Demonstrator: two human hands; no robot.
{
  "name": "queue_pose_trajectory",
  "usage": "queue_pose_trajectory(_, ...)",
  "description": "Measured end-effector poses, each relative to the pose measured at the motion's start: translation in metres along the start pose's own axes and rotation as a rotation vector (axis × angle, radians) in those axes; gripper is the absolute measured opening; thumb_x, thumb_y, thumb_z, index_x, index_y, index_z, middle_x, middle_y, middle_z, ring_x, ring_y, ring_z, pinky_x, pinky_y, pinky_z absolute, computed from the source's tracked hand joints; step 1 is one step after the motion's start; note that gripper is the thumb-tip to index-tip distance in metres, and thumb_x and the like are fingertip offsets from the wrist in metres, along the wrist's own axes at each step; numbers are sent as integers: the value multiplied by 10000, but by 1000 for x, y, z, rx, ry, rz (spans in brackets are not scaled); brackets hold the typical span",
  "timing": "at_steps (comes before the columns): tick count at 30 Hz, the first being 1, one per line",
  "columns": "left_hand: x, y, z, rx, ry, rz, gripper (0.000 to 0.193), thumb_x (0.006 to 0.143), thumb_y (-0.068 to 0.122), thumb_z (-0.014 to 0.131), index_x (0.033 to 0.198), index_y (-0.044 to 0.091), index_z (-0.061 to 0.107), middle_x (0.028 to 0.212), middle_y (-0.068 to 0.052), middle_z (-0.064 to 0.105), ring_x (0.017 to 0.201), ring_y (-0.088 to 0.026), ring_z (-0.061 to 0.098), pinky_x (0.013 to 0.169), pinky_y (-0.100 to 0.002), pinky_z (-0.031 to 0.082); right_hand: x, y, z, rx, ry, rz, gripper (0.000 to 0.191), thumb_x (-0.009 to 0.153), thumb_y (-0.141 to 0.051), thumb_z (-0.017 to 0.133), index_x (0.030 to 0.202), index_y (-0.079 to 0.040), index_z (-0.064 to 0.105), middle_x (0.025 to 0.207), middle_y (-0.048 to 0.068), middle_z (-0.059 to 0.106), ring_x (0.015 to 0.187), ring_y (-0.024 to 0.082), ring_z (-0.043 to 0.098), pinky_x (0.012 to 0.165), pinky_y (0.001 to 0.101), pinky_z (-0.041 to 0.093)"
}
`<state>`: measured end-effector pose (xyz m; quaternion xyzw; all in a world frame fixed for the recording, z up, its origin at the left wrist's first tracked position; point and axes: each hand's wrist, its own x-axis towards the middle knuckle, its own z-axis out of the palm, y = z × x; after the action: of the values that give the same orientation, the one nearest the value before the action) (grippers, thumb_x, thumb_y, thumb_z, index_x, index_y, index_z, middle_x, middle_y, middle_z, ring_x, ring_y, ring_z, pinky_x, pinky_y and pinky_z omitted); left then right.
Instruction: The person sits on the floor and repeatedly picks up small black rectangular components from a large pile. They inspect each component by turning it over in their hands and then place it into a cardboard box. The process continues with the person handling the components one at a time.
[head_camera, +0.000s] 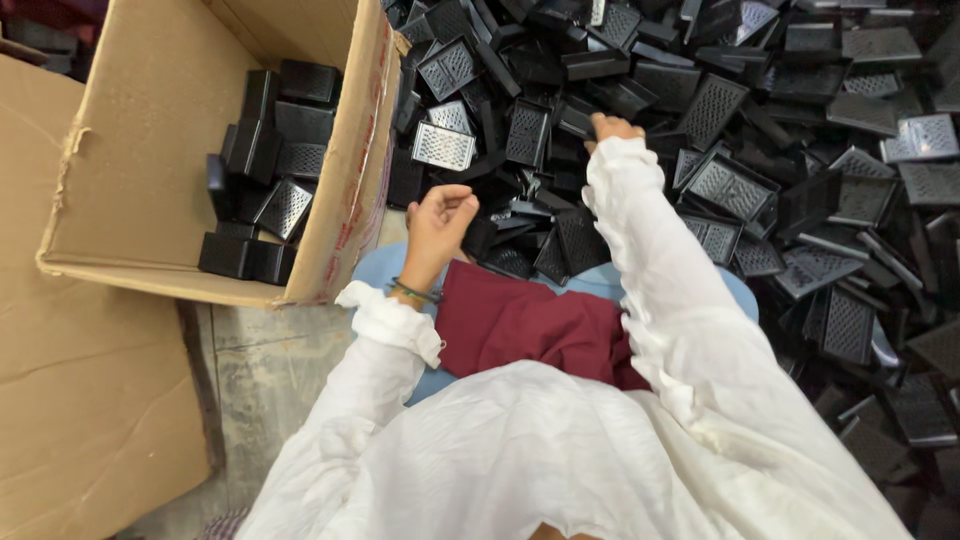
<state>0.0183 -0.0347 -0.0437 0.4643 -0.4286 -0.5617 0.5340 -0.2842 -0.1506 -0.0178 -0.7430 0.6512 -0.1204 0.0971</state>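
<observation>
A big heap of black plastic perforated pieces (740, 120) covers the floor ahead and to the right. My left hand (438, 225) hovers at the heap's near edge, fingers loosely curled, nothing visible in it. My right hand (612, 128) reaches further into the heap; only the knuckles show past a white sleeve, and its fingers rest among the black pieces. I cannot tell whether it grips one. A cardboard box (160, 150) stands open to the left, with several of the same black pieces (265, 170) stacked inside.
Flat cardboard (90, 400) lies at the lower left, beside bare concrete floor (270, 370). A dark red cloth (530, 325) lies over my lap on a light blue seat (375, 265). The box's near wall (345, 200) stands between my left hand and its contents.
</observation>
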Motion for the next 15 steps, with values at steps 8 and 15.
queue_pose_trajectory(8, 82, -24, 33, 195, 34, 156, 245, 952, 160, 741, 1113, -7, 662, 986, -51, 728, 870, -103, 701, 797, -235, 573, -91, 48, 0, 998, 270, 81, 397, 995, -96, 684, 1341, 10, 520, 1191, 120, 723, 1080, 282, 709, 944, 381, 573)
queue_pose_trajectory(15, 48, -36, 83, -272, -203, -409, 379, 1026, 376, 629, 1215, 48, 624, 1063, -39, 708, 911, -105, 673, 808, -268, 567, -134, 12, 28, 1808, -174, 359, 377, 997, -215, 566, 1330, -40, 565, 1206, 78, 694, 1078, 204, 694, 887, 425, 600)
